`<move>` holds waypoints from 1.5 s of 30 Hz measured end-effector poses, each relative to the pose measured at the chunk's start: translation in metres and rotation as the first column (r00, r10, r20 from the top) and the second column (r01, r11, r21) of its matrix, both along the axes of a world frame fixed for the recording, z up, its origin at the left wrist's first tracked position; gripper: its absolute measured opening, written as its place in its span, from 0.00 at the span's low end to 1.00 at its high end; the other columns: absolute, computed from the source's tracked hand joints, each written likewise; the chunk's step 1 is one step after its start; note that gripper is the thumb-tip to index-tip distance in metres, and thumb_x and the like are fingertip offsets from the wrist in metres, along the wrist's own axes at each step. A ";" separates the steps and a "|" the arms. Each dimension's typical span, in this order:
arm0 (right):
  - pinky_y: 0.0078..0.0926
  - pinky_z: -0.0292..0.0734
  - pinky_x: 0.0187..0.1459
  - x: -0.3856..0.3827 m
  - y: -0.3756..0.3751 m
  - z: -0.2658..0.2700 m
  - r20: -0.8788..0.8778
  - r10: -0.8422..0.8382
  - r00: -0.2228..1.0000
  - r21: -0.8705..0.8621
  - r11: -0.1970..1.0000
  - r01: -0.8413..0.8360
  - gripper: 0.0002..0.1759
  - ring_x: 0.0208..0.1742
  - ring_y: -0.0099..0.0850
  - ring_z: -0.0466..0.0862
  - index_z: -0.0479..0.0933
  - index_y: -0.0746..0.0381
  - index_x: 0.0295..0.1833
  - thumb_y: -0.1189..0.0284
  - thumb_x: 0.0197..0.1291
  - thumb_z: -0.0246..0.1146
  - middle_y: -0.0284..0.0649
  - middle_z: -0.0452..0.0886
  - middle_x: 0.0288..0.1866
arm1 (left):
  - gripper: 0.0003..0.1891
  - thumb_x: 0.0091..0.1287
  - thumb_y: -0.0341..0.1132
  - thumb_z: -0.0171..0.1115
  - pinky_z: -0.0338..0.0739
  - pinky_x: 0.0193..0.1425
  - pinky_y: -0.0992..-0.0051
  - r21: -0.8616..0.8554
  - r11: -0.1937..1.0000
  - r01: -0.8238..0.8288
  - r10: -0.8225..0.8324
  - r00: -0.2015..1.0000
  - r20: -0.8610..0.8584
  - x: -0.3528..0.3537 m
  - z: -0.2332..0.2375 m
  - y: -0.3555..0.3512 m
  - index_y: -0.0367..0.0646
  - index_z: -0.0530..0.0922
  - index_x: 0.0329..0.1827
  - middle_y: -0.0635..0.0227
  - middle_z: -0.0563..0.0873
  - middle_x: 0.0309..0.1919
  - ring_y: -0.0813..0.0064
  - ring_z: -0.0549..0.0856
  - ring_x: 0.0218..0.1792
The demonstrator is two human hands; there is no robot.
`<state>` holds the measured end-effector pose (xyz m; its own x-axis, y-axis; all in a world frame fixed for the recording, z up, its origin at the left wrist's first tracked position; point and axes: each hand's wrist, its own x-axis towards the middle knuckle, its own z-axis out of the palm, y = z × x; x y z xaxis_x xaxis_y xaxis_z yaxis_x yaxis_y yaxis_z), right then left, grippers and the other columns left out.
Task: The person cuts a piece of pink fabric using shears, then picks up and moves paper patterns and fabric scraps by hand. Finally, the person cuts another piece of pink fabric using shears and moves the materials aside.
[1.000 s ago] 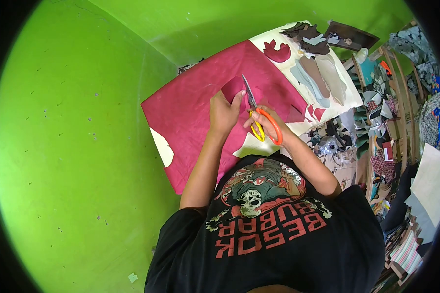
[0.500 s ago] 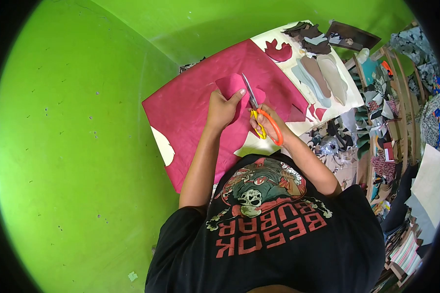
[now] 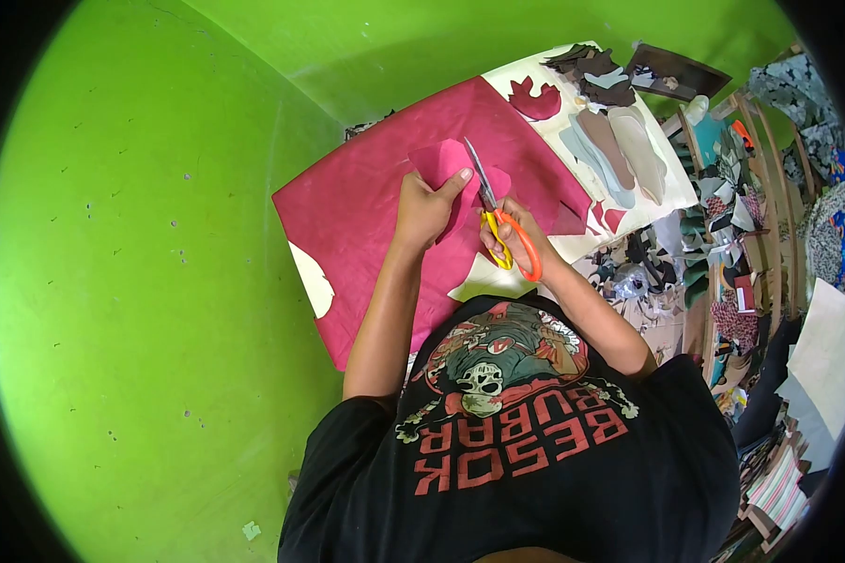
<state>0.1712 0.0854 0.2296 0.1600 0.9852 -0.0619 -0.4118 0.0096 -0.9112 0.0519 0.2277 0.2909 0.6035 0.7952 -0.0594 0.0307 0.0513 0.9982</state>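
The left hand pinches a red piece; near the bench's front edge, the right hand grips scissors by the handles.

In the right hand, the long-bladed metal scissors are silver with yellow and orange handles. The curved flexible piece in the left hand and the broad flat sheet beneath both hands are plain crimson-pink. Beyond the right hand, long rounded flat cutouts are grey-blue, brown and beige. The short-sleeved cloth shirt is black, printed with red lettering.
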 end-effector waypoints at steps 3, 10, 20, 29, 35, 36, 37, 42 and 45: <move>0.19 0.68 0.28 0.001 -0.001 0.000 0.011 -0.005 1.000 -0.007 1.000 0.005 0.46 0.25 0.19 0.72 0.64 0.62 0.49 0.31 0.52 0.70 0.36 0.76 0.29 | 0.06 0.69 0.29 0.70 0.74 0.30 0.76 0.014 1.000 0.014 -0.014 1.000 0.009 0.000 0.003 0.000 0.35 0.84 0.36 0.73 0.87 0.29 0.85 0.80 0.28; 0.18 0.68 0.30 -0.001 0.001 -0.004 0.024 -0.021 1.000 -0.017 1.000 0.021 0.45 0.27 0.19 0.71 0.63 0.61 0.49 0.31 0.53 0.70 0.34 0.73 0.28 | 0.07 0.69 0.29 0.71 0.74 0.29 0.76 0.037 0.998 0.049 -0.049 0.999 -0.004 0.000 0.007 -0.001 0.35 0.84 0.33 0.74 0.87 0.28 0.86 0.79 0.27; 0.20 0.71 0.30 0.003 -0.001 -0.007 0.136 -0.042 0.990 -0.062 0.997 0.051 0.50 0.29 0.20 0.72 0.58 0.56 0.44 0.22 0.40 0.66 0.34 0.72 0.32 | 0.10 0.68 0.31 0.73 0.67 0.24 0.76 0.062 0.996 0.071 -0.066 0.996 -0.065 0.002 0.007 -0.006 0.39 0.83 0.29 0.79 0.83 0.23 0.88 0.75 0.22; 0.18 0.67 0.28 0.006 -0.001 -0.014 0.087 -0.055 0.995 -0.069 0.996 0.061 0.41 0.27 0.15 0.70 0.64 0.60 0.46 0.39 0.51 0.77 0.29 0.72 0.30 | 0.10 0.69 0.32 0.73 0.66 0.24 0.78 0.084 0.993 0.081 -0.069 0.988 -0.135 0.000 0.005 -0.001 0.42 0.82 0.29 0.80 0.82 0.23 0.89 0.75 0.22; 0.17 0.69 0.29 0.007 0.004 -0.016 0.076 -0.070 0.995 -0.116 0.990 0.079 0.43 0.30 0.14 0.72 0.67 0.64 0.51 0.42 0.49 0.79 0.28 0.75 0.32 | 0.07 0.72 0.33 0.68 0.70 0.26 0.78 -0.014 1.000 -0.008 0.008 1.000 -0.028 0.006 -0.003 -0.010 0.42 0.82 0.35 0.79 0.84 0.27 0.88 0.77 0.25; 0.17 0.69 0.31 0.008 0.004 -0.017 0.072 -0.047 0.996 -0.127 0.990 0.056 0.43 0.31 0.14 0.72 0.67 0.65 0.52 0.42 0.50 0.78 0.28 0.75 0.33 | 0.06 0.72 0.33 0.67 0.70 0.27 0.78 -0.044 0.999 -0.026 0.028 0.999 0.038 0.007 -0.002 -0.012 0.42 0.82 0.37 0.78 0.84 0.28 0.88 0.78 0.26; 0.17 0.69 0.31 0.008 0.003 -0.018 0.073 -0.045 0.996 -0.128 0.990 0.055 0.43 0.31 0.14 0.72 0.67 0.65 0.52 0.42 0.50 0.78 0.28 0.75 0.33 | 0.06 0.72 0.33 0.67 0.70 0.27 0.78 -0.045 0.999 -0.028 0.030 0.999 0.039 0.007 -0.006 -0.011 0.42 0.82 0.37 0.78 0.84 0.28 0.88 0.78 0.26; 0.22 0.72 0.38 0.009 0.000 -0.011 0.271 0.009 0.963 -0.133 0.991 0.028 0.47 0.38 0.19 0.72 0.66 0.66 0.55 0.33 0.55 0.70 0.33 0.73 0.39 | 0.03 0.67 0.27 0.66 0.73 0.32 0.78 0.031 1.000 -0.003 0.002 0.999 0.035 0.001 -0.006 -0.007 0.38 0.83 0.39 0.76 0.85 0.30 0.87 0.79 0.29; 0.24 0.73 0.40 0.006 0.001 -0.012 0.265 0.010 0.964 -0.113 0.993 0.020 0.50 0.39 0.21 0.72 0.66 0.67 0.56 0.30 0.54 0.68 0.35 0.72 0.40 | 0.03 0.66 0.27 0.68 0.73 0.32 0.78 0.028 1.000 -0.006 0.005 1.000 0.018 -0.001 0.000 -0.005 0.37 0.84 0.39 0.76 0.85 0.30 0.87 0.79 0.29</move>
